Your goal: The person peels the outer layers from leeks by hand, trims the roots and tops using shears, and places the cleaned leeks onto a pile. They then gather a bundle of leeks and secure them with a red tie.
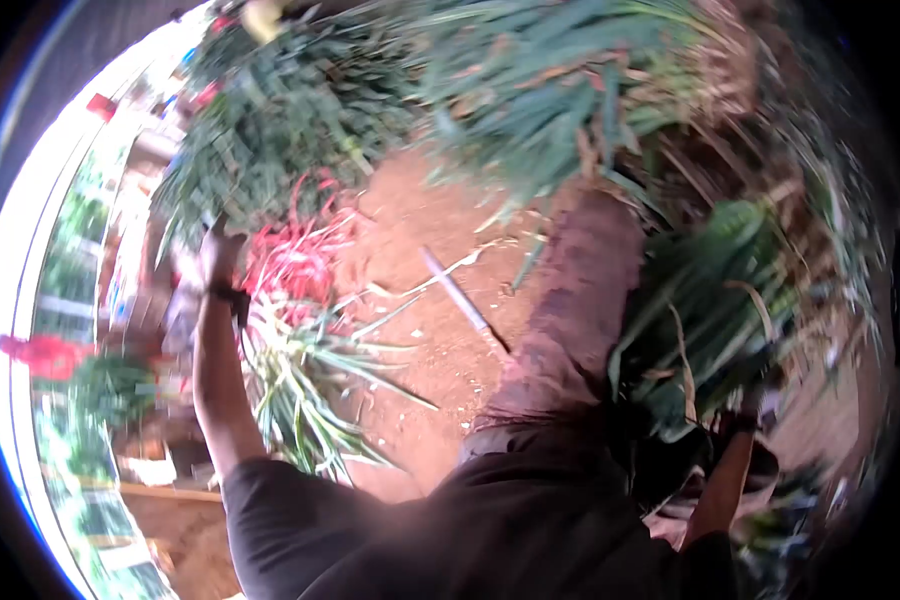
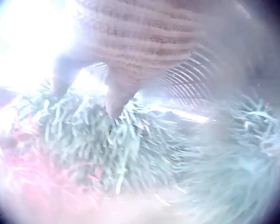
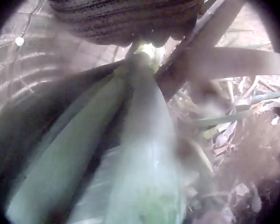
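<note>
My left hand (image 1: 213, 258) is held out at the left, beside a large heap of green leaves (image 1: 300, 120) and above red strips (image 1: 295, 262). The left wrist view shows this hand (image 2: 135, 42) blurred in a ribbed covering, two fingers extended downward with nothing between them. At the lower right, my right hand (image 1: 755, 410) is at the end of a leafy green bundle (image 1: 715, 300). In the right wrist view, the right hand (image 3: 130, 21) has its fingers curled round the narrow end of long green leaves (image 3: 147, 140); its palm is hidden.
A long knife-like tool (image 1: 455, 290) lies on the brown ground (image 1: 400, 220) in front of the person's leg (image 1: 580, 290). Loose green stalks (image 1: 315, 385) lie at the left. Another large leafy pile (image 1: 530, 90) stands ahead, with dry leaves (image 1: 720, 70) at its right.
</note>
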A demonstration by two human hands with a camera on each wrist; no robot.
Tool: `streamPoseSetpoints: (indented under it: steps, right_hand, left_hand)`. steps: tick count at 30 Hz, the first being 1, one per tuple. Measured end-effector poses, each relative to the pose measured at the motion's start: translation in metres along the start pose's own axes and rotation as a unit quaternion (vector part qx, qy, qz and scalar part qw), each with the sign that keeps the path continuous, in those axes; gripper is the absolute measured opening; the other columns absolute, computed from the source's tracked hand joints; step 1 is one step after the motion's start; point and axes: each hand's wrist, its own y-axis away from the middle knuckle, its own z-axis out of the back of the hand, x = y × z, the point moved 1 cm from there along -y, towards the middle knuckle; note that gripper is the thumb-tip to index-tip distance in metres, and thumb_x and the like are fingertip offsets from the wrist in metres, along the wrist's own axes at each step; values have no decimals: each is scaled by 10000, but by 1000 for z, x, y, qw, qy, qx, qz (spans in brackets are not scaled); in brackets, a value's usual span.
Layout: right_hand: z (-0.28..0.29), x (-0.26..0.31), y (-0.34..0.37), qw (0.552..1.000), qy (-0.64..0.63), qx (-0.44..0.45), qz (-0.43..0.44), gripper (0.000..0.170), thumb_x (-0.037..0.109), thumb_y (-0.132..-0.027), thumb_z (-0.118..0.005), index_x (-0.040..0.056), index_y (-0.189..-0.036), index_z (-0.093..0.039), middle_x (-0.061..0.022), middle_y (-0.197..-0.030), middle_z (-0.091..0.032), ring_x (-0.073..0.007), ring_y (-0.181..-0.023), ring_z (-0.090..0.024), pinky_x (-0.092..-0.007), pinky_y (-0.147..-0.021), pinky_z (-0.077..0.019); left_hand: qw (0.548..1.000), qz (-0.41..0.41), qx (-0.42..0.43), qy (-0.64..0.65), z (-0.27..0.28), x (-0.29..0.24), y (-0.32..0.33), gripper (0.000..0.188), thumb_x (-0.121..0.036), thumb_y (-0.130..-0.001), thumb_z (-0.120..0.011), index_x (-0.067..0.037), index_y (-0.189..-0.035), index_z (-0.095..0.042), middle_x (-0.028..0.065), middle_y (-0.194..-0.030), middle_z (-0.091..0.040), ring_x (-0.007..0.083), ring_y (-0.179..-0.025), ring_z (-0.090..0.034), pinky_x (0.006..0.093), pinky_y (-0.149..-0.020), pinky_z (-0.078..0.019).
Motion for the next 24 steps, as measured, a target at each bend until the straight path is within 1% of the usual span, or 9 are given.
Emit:
streamPoseSetpoints:
  steps: [2,4,6,7,9,14,15,18,24]
  right_hand:
    - [-7,8,4,995,83,44,-26,352,165,-1018,-437,43,-1346,-473,-117,-1302,-538,-221,-1124,-557,-336,-923,-487]
    - [-21,66,34,925,376,-51,19,323,178,-1008,-454,31,-1287,-525,-129,-1218,-589,-238,-1043,-579,-352,-868,-481]
    - [-44,100,48,877,470,-98,25,306,191,-998,-471,18,-1227,-576,-141,-1134,-640,-256,-962,-602,-367,-814,-476]
    - [-47,115,54,907,412,-80,-14,467,410,-971,-501,29,-1234,-565,-208,-1141,-649,-355,-1068,-619,-433,-874,-488]
    - [-46,100,53,936,327,-122,45,517,439,-962,-540,-13,-1207,-588,-176,-1103,-678,-301,-991,-650,-407,-859,-492]
    - [-76,124,76,979,153,-93,-98,444,387,-913,-666,45,-1187,-598,-9,-944,-639,-125,-785,-577,-300,-639,-494]
    - [-83,128,81,972,135,-98,-168,446,411,-905,-669,71,-1187,-605,21,-906,-624,-102,-766,-557,-284,-617,-473]
    - [-88,120,86,964,178,-126,-152,507,416,-844,-737,-38,-1041,-627,-79,-886,-664,-170,-790,-586,-318,-737,-491]
    - [-97,159,74,950,103,-53,-288,547,484,-843,-705,115,-1234,-603,-19,-1046,-637,-135,-928,-590,-337,-756,-509]
  left_hand:
    - [970,-160,-138,121,-73,-9,1,573,-152,-823,-692,-60,-1364,-531,231,-1318,-568,370,-1047,-637,395,-876,-518]
    - [933,-242,-114,242,-142,-81,25,367,-148,-873,-658,-15,-1215,-636,157,-1002,-690,230,-816,-664,354,-702,-537]
    - [888,-281,32,363,-170,-159,83,87,-79,-914,-608,-23,-879,-665,-9,-585,-504,49,-467,-432,245,-429,-358]
    - [892,-254,42,372,-149,-219,133,77,-53,-919,-593,-33,-905,-666,-17,-586,-506,59,-465,-442,244,-432,-362]
    - [864,-286,81,406,-148,-278,167,105,-48,-929,-580,-13,-968,-671,16,-738,-583,72,-581,-507,238,-510,-418]
    - [727,-627,43,277,-77,-443,271,282,-54,-875,-644,29,-1142,-606,176,-1099,-657,299,-979,-644,355,-823,-520]
    - [733,-595,150,293,-76,-470,303,343,-84,-871,-665,30,-1183,-583,188,-1137,-642,321,-1030,-630,377,-870,-506]
    - [626,-671,231,323,-136,-545,383,697,-292,-822,-759,31,-1356,-447,261,-1329,-504,378,-1211,-529,434,-1010,-439]
    - [709,-593,379,44,-203,-661,475,1098,-529,-772,-741,-19,-1520,-120,274,-1567,-144,419,-1350,-396,422,-1092,-394]
